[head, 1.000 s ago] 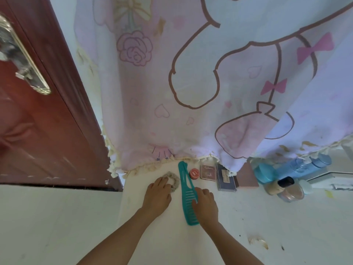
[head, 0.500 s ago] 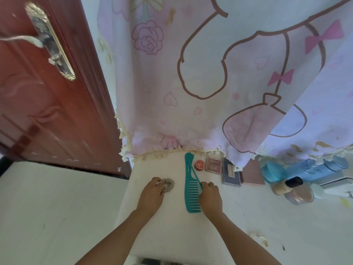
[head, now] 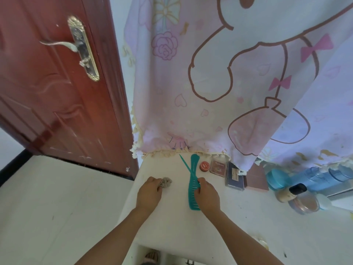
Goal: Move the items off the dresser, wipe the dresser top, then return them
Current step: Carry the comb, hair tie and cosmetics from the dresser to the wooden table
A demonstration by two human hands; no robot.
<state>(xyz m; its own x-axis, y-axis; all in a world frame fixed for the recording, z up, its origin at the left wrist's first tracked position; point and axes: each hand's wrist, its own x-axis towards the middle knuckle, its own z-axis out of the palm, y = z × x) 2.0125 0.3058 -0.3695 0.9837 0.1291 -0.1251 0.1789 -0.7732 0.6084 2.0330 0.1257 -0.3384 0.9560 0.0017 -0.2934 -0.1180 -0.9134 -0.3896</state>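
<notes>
From the head view, your left hand (head: 150, 192) sits near the dresser top's (head: 172, 226) left edge, its fingers curled around a small grey scrunchie (head: 167, 182) that rests on the white surface. Your right hand (head: 207, 196) is just beside it to the right, fingertips closed on the toothed edge of a teal wide-tooth comb (head: 193, 186). That comb lies lengthwise on the top with its handle pointing toward the curtain (head: 229, 83). A thin teal tail comb (head: 183, 161) crosses that handle at an angle; whether it lies over or under, you cannot tell. Further right, along the curtain's fringed hem, stand a round red tin (head: 204, 166), a pink compact (head: 219, 166) and a dark palette (head: 235, 177), the palette partly under the hem. Beyond them are a flat pinkish box (head: 257, 179), a teal jar (head: 278, 181), pale blue bottles (head: 324, 175) lying on their sides, a black-capped foundation bottle (head: 290, 193) and a round clear-lidded compact (head: 304, 204) touching it. The pink curtain with cartoon outlines hangs behind everything, and a red-brown door (head: 57, 102) with a brass lever handle (head: 84, 48) stands to the left of the dresser.
</notes>
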